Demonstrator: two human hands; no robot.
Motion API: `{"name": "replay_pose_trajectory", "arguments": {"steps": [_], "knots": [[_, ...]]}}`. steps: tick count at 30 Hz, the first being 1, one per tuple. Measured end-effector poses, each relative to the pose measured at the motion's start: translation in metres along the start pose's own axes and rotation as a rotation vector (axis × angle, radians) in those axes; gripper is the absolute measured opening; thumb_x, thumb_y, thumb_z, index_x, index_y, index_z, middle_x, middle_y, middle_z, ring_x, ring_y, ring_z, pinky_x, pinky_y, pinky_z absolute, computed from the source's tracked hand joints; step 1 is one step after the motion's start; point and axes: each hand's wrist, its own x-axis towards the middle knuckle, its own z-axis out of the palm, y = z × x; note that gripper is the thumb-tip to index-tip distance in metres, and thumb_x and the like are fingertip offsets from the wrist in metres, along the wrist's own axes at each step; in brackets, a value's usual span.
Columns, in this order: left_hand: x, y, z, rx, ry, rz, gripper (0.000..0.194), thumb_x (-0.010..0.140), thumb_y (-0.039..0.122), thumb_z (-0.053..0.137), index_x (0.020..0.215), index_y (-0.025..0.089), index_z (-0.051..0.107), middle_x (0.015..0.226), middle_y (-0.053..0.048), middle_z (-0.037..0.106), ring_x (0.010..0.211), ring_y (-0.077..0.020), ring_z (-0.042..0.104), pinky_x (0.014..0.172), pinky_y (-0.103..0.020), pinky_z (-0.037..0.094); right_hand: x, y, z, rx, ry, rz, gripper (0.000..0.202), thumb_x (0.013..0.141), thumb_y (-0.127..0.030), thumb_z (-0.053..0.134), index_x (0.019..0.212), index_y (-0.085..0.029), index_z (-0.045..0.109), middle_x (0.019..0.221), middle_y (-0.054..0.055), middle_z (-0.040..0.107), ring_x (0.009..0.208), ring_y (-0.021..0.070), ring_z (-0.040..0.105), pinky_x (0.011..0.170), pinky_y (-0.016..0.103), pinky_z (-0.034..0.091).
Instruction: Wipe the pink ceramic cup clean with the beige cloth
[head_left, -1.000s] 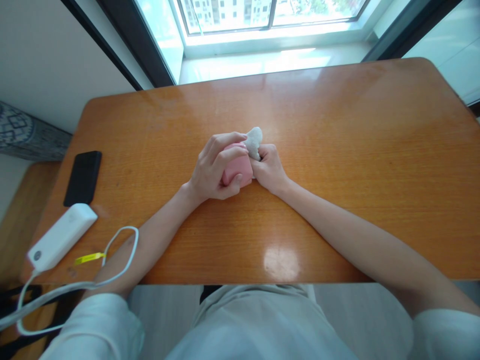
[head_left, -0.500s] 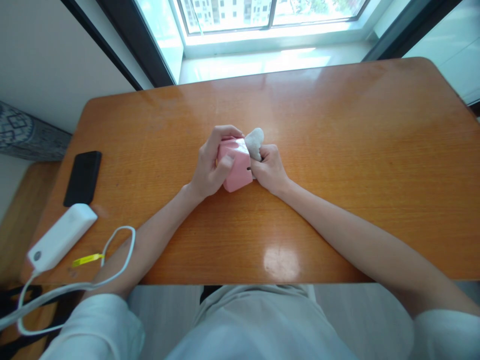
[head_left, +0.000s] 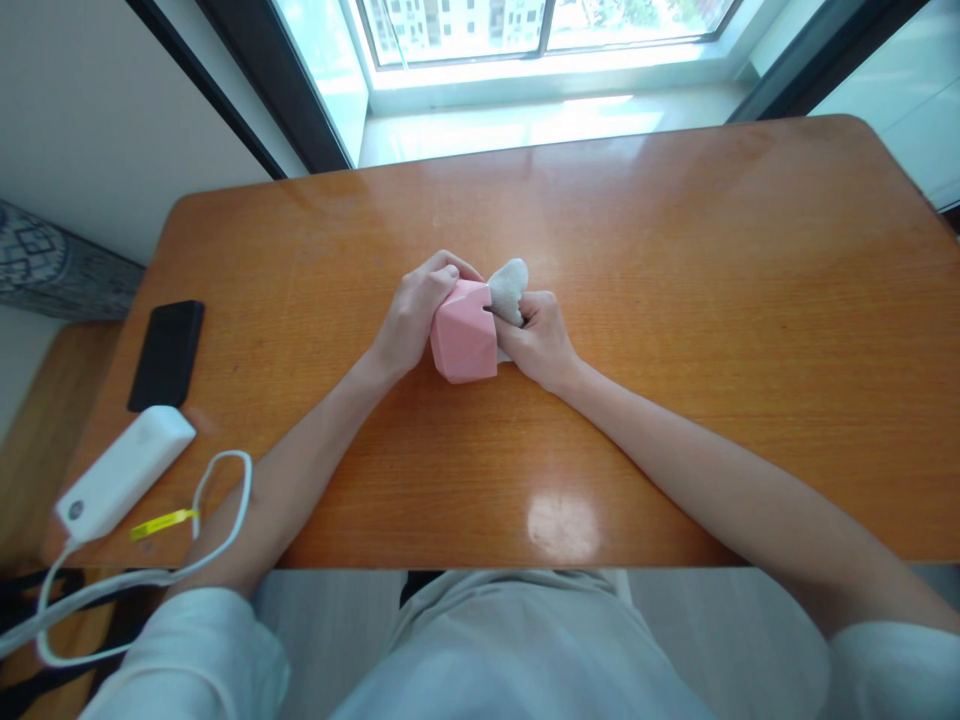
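A pink faceted, hollow-looking object (head_left: 465,335) is held over the middle of the table, a small dark notch at its right edge. My left hand (head_left: 415,315) grips it from the left and far side, with the thumb along the upper left and the other fingers partly hidden behind. On the right, my right hand (head_left: 541,340) is closed around a light grey cloth (head_left: 508,288), whose bunched end sticks up past the fingers. The cloth presses against the object's right side; the right fingertips are hidden there.
A brown wooden table (head_left: 712,330) spreads around my hands. At its left lie a black phone (head_left: 166,355) and a white power bank (head_left: 126,475). A white cable (head_left: 244,510) with a yellow tag (head_left: 163,524) loops over my left forearm. A window stands beyond the far edge.
The pink object has turned in my left hand, and its notch sits higher. My left thumb has moved up and away from its front face. The right hand has barely moved.
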Motion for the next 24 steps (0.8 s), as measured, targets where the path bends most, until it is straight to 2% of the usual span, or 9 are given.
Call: {"name": "replay_pose_trajectory", "arguments": {"steps": [6, 9, 11, 15, 19, 21, 24], "knots": [[0.006, -0.009, -0.009, 0.025, -0.015, -0.119, 0.049, 0.109, 0.053, 0.052, 0.080, 0.022, 0.076, 0.083, -0.004, 0.077, 0.079, -0.0193, 0.066, 0.078, -0.033, 0.056, -0.002, 0.002, 0.000, -0.023, -0.014, -0.040, 0.058, 0.088, -0.055, 0.081, 0.057, -0.023, 0.044, 0.060, -0.005, 0.038, 0.061, 0.0097, 0.035, 0.053, 0.026, 0.027], [0.007, -0.016, -0.010, -0.025, -0.025, -0.173, 0.050, 0.106, 0.051, 0.051, 0.072, 0.021, 0.072, 0.073, -0.003, 0.072, 0.069, -0.0169, 0.062, 0.071, -0.032, 0.052, -0.002, 0.003, 0.000, -0.037, -0.022, -0.060, 0.057, 0.089, -0.053, 0.080, 0.057, -0.023, 0.044, 0.060, -0.005, 0.037, 0.062, 0.0100, 0.036, 0.053, 0.026, 0.026], [0.007, -0.018, -0.010, -0.060, -0.045, -0.190, 0.051, 0.105, 0.053, 0.051, 0.071, 0.020, 0.071, 0.072, -0.003, 0.074, 0.068, -0.0170, 0.064, 0.071, -0.032, 0.052, -0.003, 0.002, -0.001, -0.039, -0.035, -0.074, 0.056, 0.089, -0.053, 0.080, 0.057, -0.023, 0.045, 0.060, -0.005, 0.037, 0.061, 0.0099, 0.036, 0.054, 0.026, 0.028], [0.007, -0.018, -0.012, -0.076, -0.089, -0.197, 0.053, 0.104, 0.057, 0.051, 0.076, 0.019, 0.076, 0.082, -0.006, 0.082, 0.076, -0.0201, 0.073, 0.079, -0.033, 0.058, -0.003, -0.002, -0.001, -0.018, -0.044, -0.106, 0.059, 0.090, -0.059, 0.081, 0.058, -0.022, 0.048, 0.060, -0.005, 0.039, 0.060, 0.0097, 0.035, 0.054, 0.026, 0.031], [0.009, -0.017, -0.015, -0.061, -0.116, -0.228, 0.049, 0.101, 0.056, 0.053, 0.082, 0.019, 0.080, 0.091, -0.008, 0.087, 0.095, -0.0245, 0.080, 0.087, -0.033, 0.062, -0.003, -0.005, 0.000, -0.006, -0.049, -0.155, 0.061, 0.091, -0.066, 0.080, 0.059, -0.023, 0.051, 0.060, -0.004, 0.043, 0.060, 0.0105, 0.036, 0.055, 0.027, 0.037], [0.010, -0.018, -0.016, -0.055, -0.123, -0.251, 0.046, 0.098, 0.057, 0.056, 0.084, 0.020, 0.080, 0.094, -0.008, 0.088, 0.101, -0.0263, 0.080, 0.089, -0.034, 0.063, -0.003, -0.004, 0.000, -0.024, -0.044, -0.181, 0.060, 0.093, -0.064, 0.078, 0.059, -0.023, 0.050, 0.060, -0.004, 0.043, 0.059, 0.0103, 0.036, 0.054, 0.027, 0.036], [0.012, -0.024, -0.017, -0.074, -0.149, -0.282, 0.044, 0.095, 0.057, 0.058, 0.087, 0.021, 0.081, 0.098, -0.008, 0.088, 0.102, -0.0271, 0.080, 0.090, -0.034, 0.064, -0.004, -0.003, 0.001, -0.072, -0.029, -0.256, 0.055, 0.094, -0.053, 0.075, 0.058, -0.023, 0.046, 0.058, -0.004, 0.043, 0.056, 0.0094, 0.037, 0.053, 0.027, 0.035]]}}
